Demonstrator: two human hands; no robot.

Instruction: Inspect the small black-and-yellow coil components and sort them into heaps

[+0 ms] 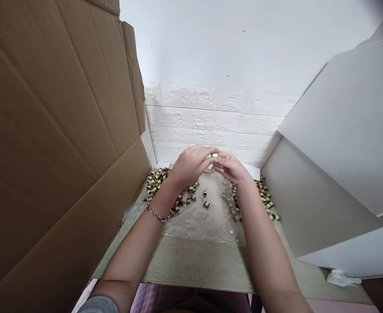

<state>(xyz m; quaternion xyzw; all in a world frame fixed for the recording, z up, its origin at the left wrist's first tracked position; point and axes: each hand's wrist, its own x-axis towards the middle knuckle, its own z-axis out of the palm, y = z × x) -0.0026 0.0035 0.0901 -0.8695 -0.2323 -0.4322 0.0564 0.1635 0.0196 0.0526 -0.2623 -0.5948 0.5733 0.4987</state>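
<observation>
Pinching one small yellow-taped coil (215, 155) near the middle of the frame, your left hand (190, 164) has it between thumb and forefinger. Your right hand (232, 168) is curled in from the other side, fingertips at the silvery pin end — whether they grip it or only touch it, I cannot tell. Below, a left heap (155, 182) of yellow-and-black coils lies left of centre, partly behind your forearm; a right heap (266, 199) lies right of centre, past your other arm. Two loose coils (206, 204) sit between them on the clear plastic sheet (199, 228). You look to be partway through a large batch: one piece is being handled, and many lie on both sides — which heap is finished and which is waiting doesn't show at this size.
</observation>
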